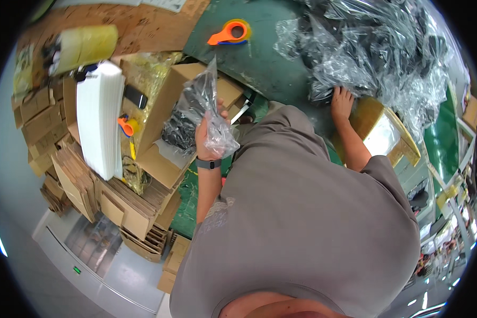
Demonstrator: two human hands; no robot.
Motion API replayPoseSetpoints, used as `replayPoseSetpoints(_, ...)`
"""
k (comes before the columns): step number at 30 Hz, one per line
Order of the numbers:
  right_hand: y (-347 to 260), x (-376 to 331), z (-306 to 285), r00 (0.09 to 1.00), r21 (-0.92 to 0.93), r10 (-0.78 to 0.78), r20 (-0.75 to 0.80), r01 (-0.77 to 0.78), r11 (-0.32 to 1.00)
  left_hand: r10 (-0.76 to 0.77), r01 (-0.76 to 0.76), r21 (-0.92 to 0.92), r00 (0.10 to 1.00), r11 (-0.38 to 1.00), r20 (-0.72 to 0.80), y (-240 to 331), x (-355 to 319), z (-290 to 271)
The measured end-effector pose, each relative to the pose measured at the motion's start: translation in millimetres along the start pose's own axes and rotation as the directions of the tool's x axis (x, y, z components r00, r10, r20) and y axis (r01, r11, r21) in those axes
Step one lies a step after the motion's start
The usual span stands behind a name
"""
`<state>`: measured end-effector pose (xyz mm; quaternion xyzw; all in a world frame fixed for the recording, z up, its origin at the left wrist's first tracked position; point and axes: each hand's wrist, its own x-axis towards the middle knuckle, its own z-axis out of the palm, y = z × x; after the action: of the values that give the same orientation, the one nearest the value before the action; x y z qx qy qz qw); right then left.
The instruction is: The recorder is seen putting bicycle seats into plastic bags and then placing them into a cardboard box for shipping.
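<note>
My left hand, with a dark band on its wrist, is closed around a clear plastic bag that has something dark inside. It holds the bag over an open cardboard box, where more dark bagged pieces lie. What the pieces are I cannot make out. On the right, my right hand rests at the near edge of a large heap of clear plastic bags with dark contents. Its fingers are stretched out and slightly apart, touching the plastic.
An orange tape dispenser lies on the green table. Left of the box are white foam sheets, a phone, another orange dispenser and flattened cartons. A yellowish bin stands beside my right forearm.
</note>
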<state>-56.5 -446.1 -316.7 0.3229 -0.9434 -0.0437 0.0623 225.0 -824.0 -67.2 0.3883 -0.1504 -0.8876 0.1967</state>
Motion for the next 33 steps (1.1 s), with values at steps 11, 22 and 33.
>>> replayPoseSetpoints(11, -199.0, 27.2, -67.2, 0.859, 0.619, -0.132, 0.494, -0.241, 0.748, 0.209, -0.227, 0.122, 0.967, 0.966, 0.145, 61.8, -72.8, -101.2)
replayPoseSetpoints(22, -487.0, 41.0, -405.3, 0.786, 0.840, -0.593, -0.175, 0.433, 0.326, 0.606, -0.607, 0.440, 0.778, 0.661, 0.164, 115.3, -53.9, -183.9)
replayPoseSetpoints(33, -573.2, 53.8, -336.5, 0.592, 0.913, -0.718, 0.365, -0.378, 0.153, 0.684, -0.705, 0.422, 0.692, 0.570, 0.231, 131.2, -65.0, -238.7)
